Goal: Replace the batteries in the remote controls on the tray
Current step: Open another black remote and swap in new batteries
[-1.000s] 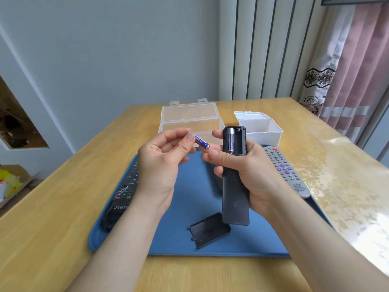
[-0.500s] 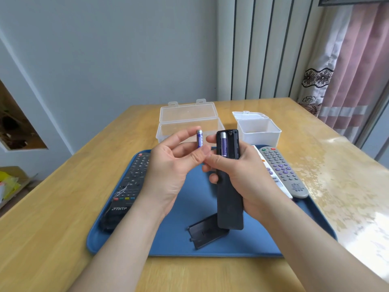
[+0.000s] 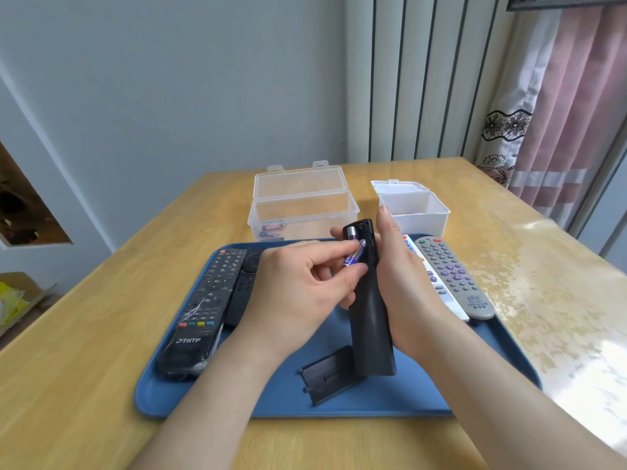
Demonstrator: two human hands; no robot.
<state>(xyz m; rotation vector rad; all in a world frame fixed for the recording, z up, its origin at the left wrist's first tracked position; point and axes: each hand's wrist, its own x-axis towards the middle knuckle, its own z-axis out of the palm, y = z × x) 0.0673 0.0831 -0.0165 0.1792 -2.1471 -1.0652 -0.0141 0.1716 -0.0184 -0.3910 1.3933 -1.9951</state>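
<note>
The right hand (image 3: 403,283) grips the black remote (image 3: 371,327) over the blue tray (image 3: 278,398), its open compartment (image 3: 360,237) facing up, so the left hand (image 3: 298,286), pinching a purple battery (image 3: 354,257), can lay it in the free slot.

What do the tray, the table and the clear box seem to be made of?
Tray: probably plastic, matte blue, smooth with a rounded moulded rim. Table: wood or wood veneer, grain lines visible, glossy where light reflects on the right. Box: transparent plastic; batteries show through its wall.
</note>
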